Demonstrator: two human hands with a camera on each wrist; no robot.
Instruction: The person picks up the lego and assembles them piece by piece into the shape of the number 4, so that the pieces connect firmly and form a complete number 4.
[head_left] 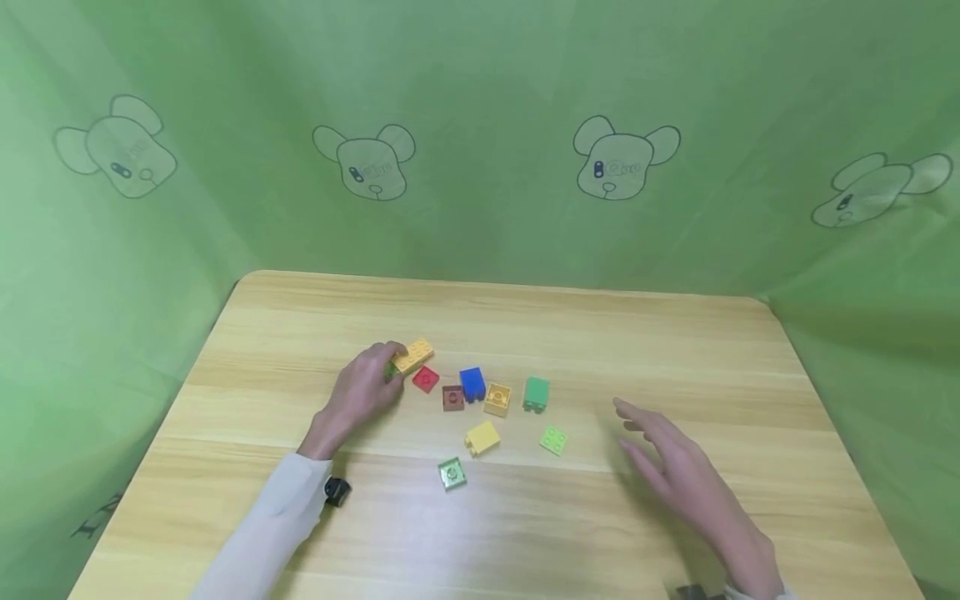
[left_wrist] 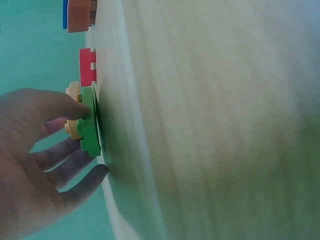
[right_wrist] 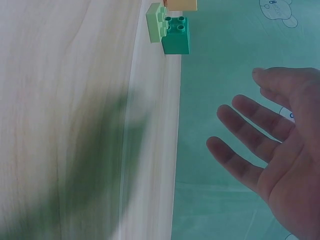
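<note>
My left hand [head_left: 363, 387] pinches a green building brick [left_wrist: 90, 131] with an orange brick [head_left: 415, 357] lying over it, at the left of the loose bricks. In the left wrist view the thumb lies against the green brick, whose edge is slightly tilted off the tabletop. A flat red brick [head_left: 426, 379] sits just beside them. My right hand [head_left: 686, 475] hovers over the table's right side, fingers extended and holding nothing. Nearest to it are a flat lime brick [head_left: 554, 440] and a dark green brick [head_left: 536, 393].
Mid-table lie a brown brick [head_left: 453, 397], a blue brick [head_left: 472, 383], a tan brick [head_left: 497, 399] and a yellow brick [head_left: 482, 437]. A translucent green brick [head_left: 452, 473] lies closer to me. Green curtain [head_left: 495, 233] surrounds the wooden table [head_left: 645, 333] at the back and sides.
</note>
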